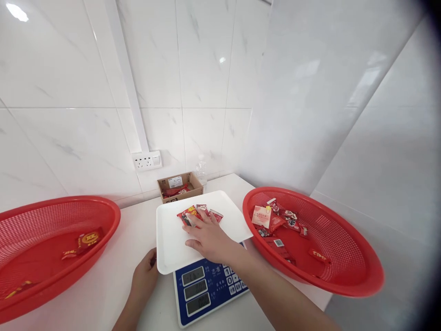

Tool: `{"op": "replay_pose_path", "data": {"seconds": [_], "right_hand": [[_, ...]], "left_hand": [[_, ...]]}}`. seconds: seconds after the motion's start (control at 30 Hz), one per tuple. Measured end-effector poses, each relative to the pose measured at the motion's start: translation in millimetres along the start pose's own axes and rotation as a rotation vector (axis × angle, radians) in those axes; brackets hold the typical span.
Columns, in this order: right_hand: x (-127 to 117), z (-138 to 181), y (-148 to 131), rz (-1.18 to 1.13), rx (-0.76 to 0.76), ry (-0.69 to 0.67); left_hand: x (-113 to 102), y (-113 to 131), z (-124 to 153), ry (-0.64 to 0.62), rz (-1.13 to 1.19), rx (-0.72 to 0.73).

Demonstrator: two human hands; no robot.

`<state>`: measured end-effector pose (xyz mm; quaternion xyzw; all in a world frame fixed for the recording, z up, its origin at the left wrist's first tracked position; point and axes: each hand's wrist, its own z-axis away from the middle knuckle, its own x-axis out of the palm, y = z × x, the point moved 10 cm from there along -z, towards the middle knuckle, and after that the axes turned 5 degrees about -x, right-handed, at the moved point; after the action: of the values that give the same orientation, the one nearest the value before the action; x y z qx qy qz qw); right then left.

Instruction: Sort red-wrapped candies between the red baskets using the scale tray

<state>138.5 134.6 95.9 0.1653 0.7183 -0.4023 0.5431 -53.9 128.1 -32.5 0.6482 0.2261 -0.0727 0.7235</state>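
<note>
My right hand (208, 236) lies over a white tray (168, 248), its fingers spread on several small red snack packets (188, 215). Part of these packets is hidden under the fingers. The tray sits on top of a blue digital scale (217, 285) with three displays and a keypad. Beside the tray's left edge, my left hand (146, 269) rests low by the table with its fingers curled in. The tray's edge partly hides those fingertips, and what they hold, if anything, does not show.
A large red mesh basket (365, 276) with mixed packets stands at the right. Another red basket (108, 207) with a few packets is at the left. Behind the tray are a cardboard box (198, 186) holding red packets and a clear bottle (201, 170), near the tiled wall.
</note>
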Motion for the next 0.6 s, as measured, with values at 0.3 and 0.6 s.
{"op": "replay_pose_path", "data": {"seconds": [0.3, 0.6], "right_hand": [[-26, 32, 6, -0.149, -0.015, 0.221], [66, 89, -69, -0.528, -0.362, -0.146]], "left_hand": [[-2, -2, 3, -0.018, -0.086, -0.061], [-9, 8, 7, 0.038, -0.071, -0.074]]}}
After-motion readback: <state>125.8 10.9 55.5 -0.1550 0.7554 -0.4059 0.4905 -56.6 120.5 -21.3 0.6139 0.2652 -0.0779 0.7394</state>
